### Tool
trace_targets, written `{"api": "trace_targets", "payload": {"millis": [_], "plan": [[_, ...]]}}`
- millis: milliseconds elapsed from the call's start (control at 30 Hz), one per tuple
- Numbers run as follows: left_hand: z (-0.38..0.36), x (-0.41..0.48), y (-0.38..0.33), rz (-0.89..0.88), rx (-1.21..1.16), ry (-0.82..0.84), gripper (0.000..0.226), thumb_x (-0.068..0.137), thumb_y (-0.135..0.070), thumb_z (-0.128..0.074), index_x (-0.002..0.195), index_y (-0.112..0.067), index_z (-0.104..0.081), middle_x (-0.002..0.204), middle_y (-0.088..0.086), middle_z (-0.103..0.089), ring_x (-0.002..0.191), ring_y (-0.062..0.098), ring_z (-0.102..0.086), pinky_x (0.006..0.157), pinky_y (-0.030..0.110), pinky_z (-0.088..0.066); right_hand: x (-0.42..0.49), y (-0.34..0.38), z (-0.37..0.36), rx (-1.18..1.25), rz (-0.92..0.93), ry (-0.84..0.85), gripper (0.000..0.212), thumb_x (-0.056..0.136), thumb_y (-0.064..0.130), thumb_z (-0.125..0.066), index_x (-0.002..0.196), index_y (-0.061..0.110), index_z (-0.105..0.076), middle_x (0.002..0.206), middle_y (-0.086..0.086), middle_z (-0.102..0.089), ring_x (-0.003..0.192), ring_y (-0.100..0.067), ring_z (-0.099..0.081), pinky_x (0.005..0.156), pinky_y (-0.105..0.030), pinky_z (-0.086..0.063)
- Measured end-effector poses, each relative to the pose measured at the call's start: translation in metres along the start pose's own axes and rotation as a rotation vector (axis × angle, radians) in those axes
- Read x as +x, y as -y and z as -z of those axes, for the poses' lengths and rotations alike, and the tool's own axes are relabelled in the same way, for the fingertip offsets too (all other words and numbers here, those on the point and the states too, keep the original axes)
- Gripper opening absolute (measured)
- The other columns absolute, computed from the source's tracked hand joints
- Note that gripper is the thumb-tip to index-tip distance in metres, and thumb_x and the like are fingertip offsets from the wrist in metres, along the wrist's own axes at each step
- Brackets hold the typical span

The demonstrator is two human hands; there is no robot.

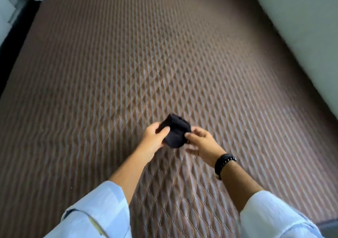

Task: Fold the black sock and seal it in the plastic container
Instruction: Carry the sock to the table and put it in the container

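Above the brown quilted bed cover (164, 64), both hands hold the small bunched-up black sock (176, 131) in the air. On the sock's left side the left hand (152, 141) wraps it with curled fingers, and on its right side the right hand (202, 144), wearing a black wristband (223, 162), pinches its edge
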State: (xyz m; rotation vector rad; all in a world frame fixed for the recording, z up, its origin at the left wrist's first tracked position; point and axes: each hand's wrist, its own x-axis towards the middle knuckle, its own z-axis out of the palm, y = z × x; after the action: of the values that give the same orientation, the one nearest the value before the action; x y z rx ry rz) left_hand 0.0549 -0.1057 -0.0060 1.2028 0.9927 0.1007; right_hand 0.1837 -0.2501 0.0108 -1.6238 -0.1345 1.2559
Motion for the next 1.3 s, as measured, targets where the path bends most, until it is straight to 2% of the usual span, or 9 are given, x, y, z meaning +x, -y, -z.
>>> {"api": "trace_targets", "payload": {"millis": [133,233,333,467,567,733,1033,1233,1300], "plan": [[-0.052,-0.052,-0.053,-0.184,0.322,0.264,0.025,0.101,-0.005,-0.060,0.125,-0.009,-0.067,0.119,0.008,-0.073,0.112,0.018,-0.065,0.098,0.029,-0.051,-0.089,0.020,0.044,-0.001,0.020,-0.037,0.026,0.096,0.032,-0.068,0.118,0.018,-0.066,0.114,-0.004,-0.074,0.103,-0.020,-0.071,0.082,-0.039,-0.059],[-0.112,-0.106,-0.097,-0.264,0.518,0.515,0.028,0.097,0.002,-0.065,0.125,0.002,-0.067,0.106,0.010,-0.072,0.090,0.011,-0.067,0.077,0.012,-0.053,-0.186,0.042,0.077,0.059,0.181,-0.175,0.019,0.097,0.026,-0.068,0.113,0.018,-0.072,0.102,0.000,-0.077,0.092,-0.014,-0.074,0.073,-0.032,-0.061],[-0.169,-0.169,-0.131,-0.253,0.482,0.629,0.028,0.095,-0.003,-0.069,0.120,-0.012,-0.064,0.104,0.008,-0.072,0.079,0.003,-0.071,0.064,0.016,-0.057,-0.273,0.047,0.105,0.082,0.241,-0.481,0.010,0.096,0.013,-0.068,0.104,0.007,-0.071,0.089,-0.006,-0.073,0.075,-0.015,-0.069,0.060,-0.027,-0.058],[-0.260,-0.288,-0.131,-0.117,0.426,0.800,0.021,0.098,-0.014,-0.068,0.118,-0.015,-0.065,0.100,0.007,-0.075,0.086,0.020,-0.073,0.077,0.032,-0.059,-0.423,0.031,0.137,0.211,0.348,-0.879,0.006,0.095,0.011,-0.069,0.093,0.005,-0.071,0.083,-0.006,-0.074,0.070,-0.012,-0.066,0.054,-0.024,-0.053],[-0.331,-0.389,-0.114,-0.061,0.469,1.033,0.014,0.101,-0.014,-0.062,0.111,-0.010,-0.070,0.092,0.005,-0.077,0.077,0.015,-0.074,0.065,0.023,-0.059,-0.544,0.002,0.156,0.260,0.383,-1.111,0.006,0.092,0.013,-0.072,0.087,0.010,-0.073,0.089,-0.013,-0.078,0.077,-0.017,-0.067,0.066,-0.030,-0.052],[-0.422,-0.558,-0.084,-0.213,0.602,1.269,0.013,0.103,-0.008,-0.057,0.099,-0.003,-0.068,0.082,0.012,-0.064,0.066,0.012,-0.062,0.058,0.021,-0.054,-0.725,-0.069,0.175,0.484,0.333,-1.413,0.019,0.092,0.022,-0.073,0.074,0.020,-0.066,0.063,0.005,-0.068,0.057,-0.008,-0.062,0.048,-0.020,-0.048],[-0.492,-0.767,0.030,-0.169,0.625,1.349,0.022,0.102,-0.002,-0.057,0.123,0.004,-0.064,0.104,0.019,-0.067,0.085,0.021,-0.067,0.057,0.019,-0.059,-0.924,-0.214,0.183,0.806,0.339,-1.455,0.006,0.099,0.012,-0.064,0.103,0.009,-0.067,0.118,-0.021,-0.070,0.108,-0.033,-0.069,0.092,-0.040,-0.057],[-0.527,-0.834,0.092,-0.083,0.611,1.379,0.027,0.103,-0.001,-0.056,0.128,0.008,-0.060,0.125,0.029,-0.066,0.119,0.041,-0.066,0.093,0.043,-0.061,-0.997,-0.281,0.199,0.791,0.290,-1.436,0.010,0.099,0.003,-0.060,0.094,0.011,-0.063,0.099,-0.009,-0.068,0.091,-0.020,-0.065,0.068,-0.023,-0.055],[-0.540,-0.842,0.107,-0.127,0.637,1.363,0.021,0.102,-0.004,-0.058,0.121,0.001,-0.065,0.124,0.024,-0.068,0.113,0.036,-0.068,0.079,0.034,-0.064,-1.006,-0.299,0.209,0.737,0.227,-1.510,0.007,0.097,0.004,-0.064,0.103,0.008,-0.065,0.102,-0.012,-0.070,0.086,-0.019,-0.068,0.062,-0.025,-0.058]]}}
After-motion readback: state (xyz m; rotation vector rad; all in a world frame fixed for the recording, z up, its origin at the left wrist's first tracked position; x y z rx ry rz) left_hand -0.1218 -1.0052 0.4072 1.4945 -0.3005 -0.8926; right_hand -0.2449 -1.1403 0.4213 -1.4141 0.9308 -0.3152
